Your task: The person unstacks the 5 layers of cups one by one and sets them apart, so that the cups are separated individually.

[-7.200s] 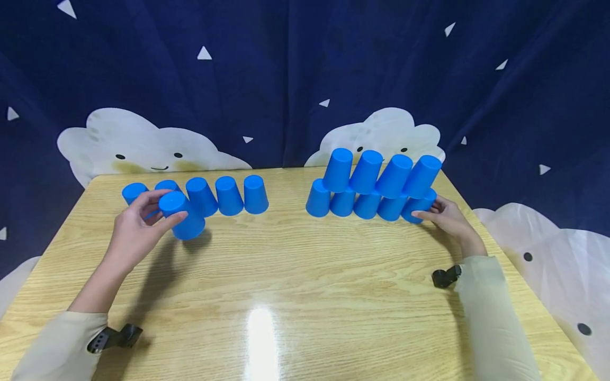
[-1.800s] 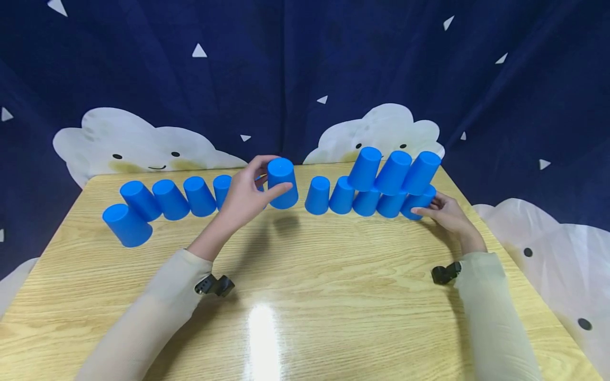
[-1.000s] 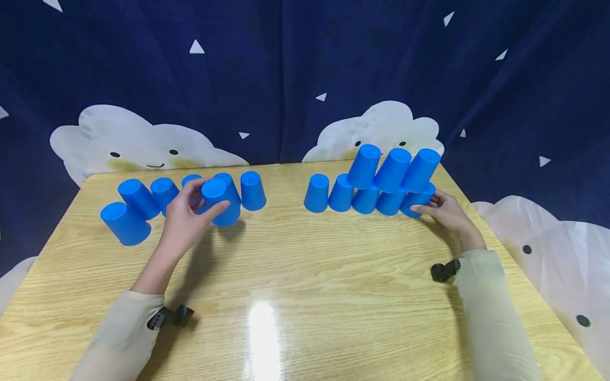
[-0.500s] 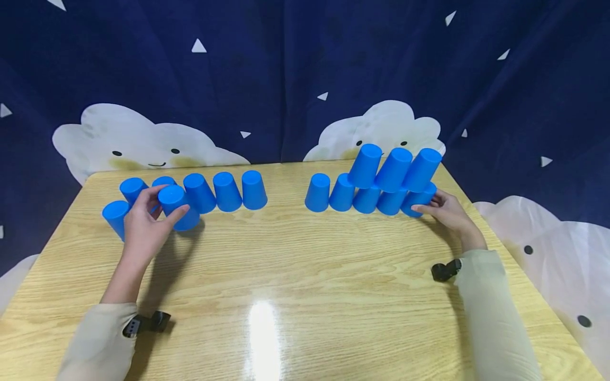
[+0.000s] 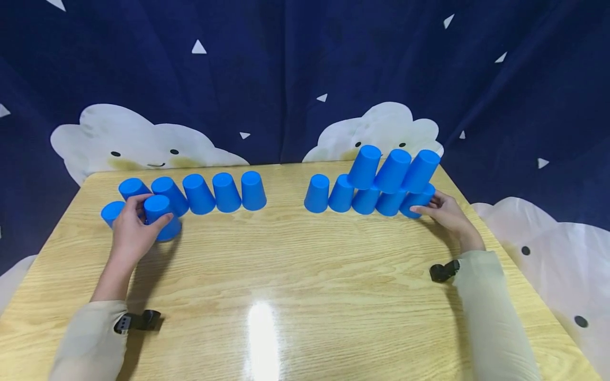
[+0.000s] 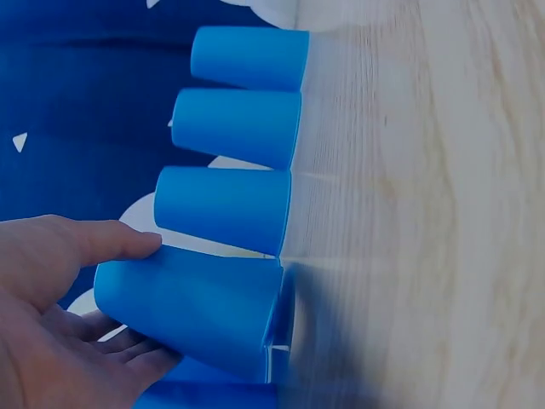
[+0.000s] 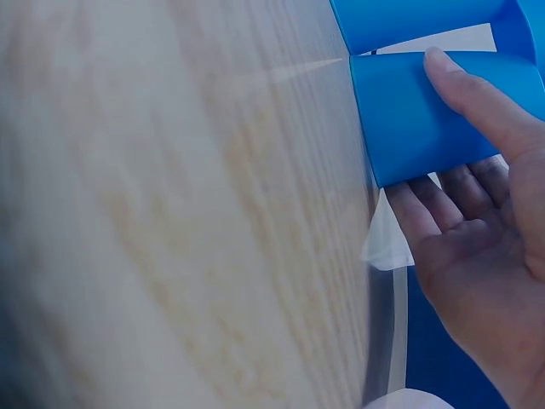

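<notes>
Upturned blue cups stand on a wooden table (image 5: 295,275). My left hand (image 5: 147,211) grips one blue cup (image 5: 167,230) near the table's left end, just in front of a row of several cups (image 5: 226,191). Another cup (image 5: 110,210) stands partly hidden behind this hand. In the left wrist view the left hand (image 6: 119,298) has its thumb on top of the held cup (image 6: 213,311) and its fingers beneath. On the right, three cups (image 5: 393,170) sit on a bottom row (image 5: 340,193). My right hand (image 5: 426,209) holds the rightmost bottom cup (image 5: 418,197). The right wrist view shows this hand (image 7: 421,128) with thumb and fingers around that cup (image 7: 383,94).
A dark blue curtain (image 5: 286,79) with white clouds hangs right behind the table's far edge. A gap of bare wood (image 5: 286,193) separates the two groups of cups. Black wrist camera mounts (image 5: 443,271) sit at both sleeves. The near half of the table is bare wood with a light glare.
My left hand carried its cup leftward along the front of the row and lower, toward the left end. The right hand and the stacked cups stayed still.
</notes>
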The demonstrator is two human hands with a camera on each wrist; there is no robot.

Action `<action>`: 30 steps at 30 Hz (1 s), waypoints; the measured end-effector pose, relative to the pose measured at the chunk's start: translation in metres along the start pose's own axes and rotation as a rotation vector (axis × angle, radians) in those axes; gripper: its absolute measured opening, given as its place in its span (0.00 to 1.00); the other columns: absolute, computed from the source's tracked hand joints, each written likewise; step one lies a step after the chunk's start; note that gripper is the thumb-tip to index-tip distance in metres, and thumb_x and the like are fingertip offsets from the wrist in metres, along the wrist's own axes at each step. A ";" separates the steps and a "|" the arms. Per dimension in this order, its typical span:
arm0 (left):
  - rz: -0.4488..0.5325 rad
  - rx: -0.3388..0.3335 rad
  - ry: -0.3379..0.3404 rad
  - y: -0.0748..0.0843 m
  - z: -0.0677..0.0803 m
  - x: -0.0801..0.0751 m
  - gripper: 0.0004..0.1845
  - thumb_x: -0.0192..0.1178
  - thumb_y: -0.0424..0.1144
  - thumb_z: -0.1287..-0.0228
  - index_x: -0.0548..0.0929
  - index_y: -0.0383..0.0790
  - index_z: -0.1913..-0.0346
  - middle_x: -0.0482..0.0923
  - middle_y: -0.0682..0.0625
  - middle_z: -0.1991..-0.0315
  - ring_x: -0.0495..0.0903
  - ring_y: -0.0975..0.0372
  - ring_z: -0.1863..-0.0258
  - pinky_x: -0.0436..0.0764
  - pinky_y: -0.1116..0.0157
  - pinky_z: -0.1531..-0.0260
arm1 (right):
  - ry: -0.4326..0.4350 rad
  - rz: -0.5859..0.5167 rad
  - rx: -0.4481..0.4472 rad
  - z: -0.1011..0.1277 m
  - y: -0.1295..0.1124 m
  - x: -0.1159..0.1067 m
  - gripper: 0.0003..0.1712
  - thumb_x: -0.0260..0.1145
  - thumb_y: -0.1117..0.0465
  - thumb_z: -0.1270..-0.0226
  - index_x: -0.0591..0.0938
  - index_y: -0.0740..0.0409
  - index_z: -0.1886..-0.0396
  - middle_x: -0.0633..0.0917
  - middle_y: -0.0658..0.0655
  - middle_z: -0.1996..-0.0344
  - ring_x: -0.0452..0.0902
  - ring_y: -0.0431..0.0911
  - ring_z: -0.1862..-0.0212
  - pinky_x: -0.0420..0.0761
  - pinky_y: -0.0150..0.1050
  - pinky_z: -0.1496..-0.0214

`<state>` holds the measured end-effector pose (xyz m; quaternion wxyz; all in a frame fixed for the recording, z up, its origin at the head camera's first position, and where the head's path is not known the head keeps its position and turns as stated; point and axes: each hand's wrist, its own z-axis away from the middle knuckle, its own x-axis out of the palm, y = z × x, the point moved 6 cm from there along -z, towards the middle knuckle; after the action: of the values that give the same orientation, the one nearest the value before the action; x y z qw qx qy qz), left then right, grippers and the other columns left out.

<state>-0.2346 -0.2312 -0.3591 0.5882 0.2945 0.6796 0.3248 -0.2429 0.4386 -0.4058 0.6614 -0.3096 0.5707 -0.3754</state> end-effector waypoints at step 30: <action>-0.050 0.091 0.081 0.035 0.010 -0.008 0.35 0.59 0.36 0.31 0.56 0.28 0.28 0.61 0.29 0.32 0.60 0.36 0.32 0.60 0.38 0.35 | -0.003 0.018 -0.014 0.000 0.001 0.000 0.46 0.65 0.51 0.30 0.53 0.65 0.23 0.65 0.70 0.30 0.62 0.64 0.31 0.65 0.54 0.31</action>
<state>-0.2227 -0.2152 -0.3273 0.5540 0.2906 0.7241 0.2904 -0.2429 0.4390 -0.4070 0.6633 -0.3098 0.5751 -0.3651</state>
